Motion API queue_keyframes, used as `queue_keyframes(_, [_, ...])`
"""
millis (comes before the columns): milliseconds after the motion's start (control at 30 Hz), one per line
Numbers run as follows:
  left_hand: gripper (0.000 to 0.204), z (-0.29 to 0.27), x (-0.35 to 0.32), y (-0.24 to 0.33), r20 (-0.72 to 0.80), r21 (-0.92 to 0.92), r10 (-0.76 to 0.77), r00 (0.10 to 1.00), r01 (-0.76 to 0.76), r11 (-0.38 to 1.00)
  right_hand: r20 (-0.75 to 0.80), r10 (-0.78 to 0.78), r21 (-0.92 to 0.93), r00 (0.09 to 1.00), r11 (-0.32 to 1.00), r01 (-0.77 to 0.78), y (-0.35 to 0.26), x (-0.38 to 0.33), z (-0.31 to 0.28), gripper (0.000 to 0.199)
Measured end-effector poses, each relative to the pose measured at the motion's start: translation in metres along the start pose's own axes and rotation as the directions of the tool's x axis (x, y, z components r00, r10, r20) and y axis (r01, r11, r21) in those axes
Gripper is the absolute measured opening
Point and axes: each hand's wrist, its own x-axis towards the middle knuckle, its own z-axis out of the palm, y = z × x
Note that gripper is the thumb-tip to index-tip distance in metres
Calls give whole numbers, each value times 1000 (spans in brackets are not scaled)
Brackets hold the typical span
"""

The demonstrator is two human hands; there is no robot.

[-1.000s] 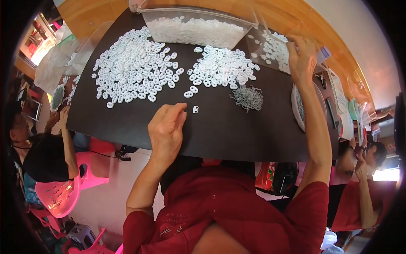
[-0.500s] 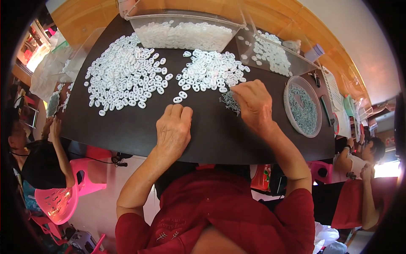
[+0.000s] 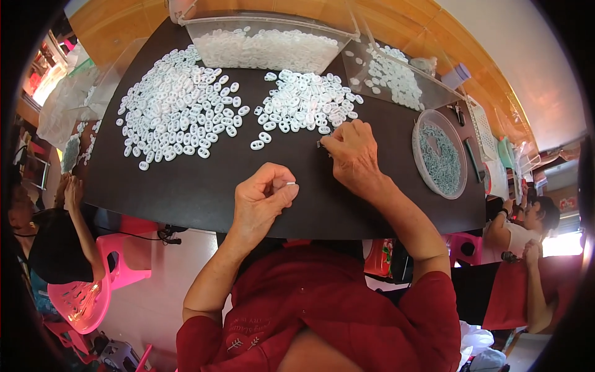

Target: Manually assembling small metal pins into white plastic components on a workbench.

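My left hand (image 3: pixel 260 197) is closed near the middle of the dark table, pinching a small white plastic piece (image 3: pixel 290 183) between thumb and forefinger; only its edge shows. My right hand (image 3: pixel 356 155) reaches down with its fingertips together at the small heap of grey screws (image 3: pixel 320 144), covering most of it. Whether a screw is between those fingers is hidden. Just beyond lies a pile of white oval plastic pieces with two holes (image 3: pixel 307 102), with two loose ones (image 3: pixel 257 145) nearer me. A larger pile of the same pieces (image 3: pixel 176 108) spreads to the left.
A clear bin (image 3: pixel 266 49) of white pieces stands at the back, another clear box (image 3: pixel 396 77) right of it. On the right are a round tub (image 3: pixel 465 162) of screws and a green tool (image 3: pixel 475 160). People sit at both sides.
My left hand has pulled back toward me from the loose pieces and turned, now showing a white piece in its pinch. My right hand has shifted slightly left, over the screws.
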Motion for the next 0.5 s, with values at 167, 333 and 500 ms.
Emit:
queue_keyframes(167, [15,-6,2,-8,-6,-86,15,1000,-15,996,12,-28,8,1000,1000,28,-5,3,-3,22])
queue_keyframes(333, [19,-9,2,-13,-29,-157,32,999,-37,987,-63,3,34,998,999,-1,-4,6,-3,24])
queue_keyframes(500, [18,-6,-2,-19,-80,-204,57,995,-72,976,-41,-12,84,999,996,15,-6,8,8,21])
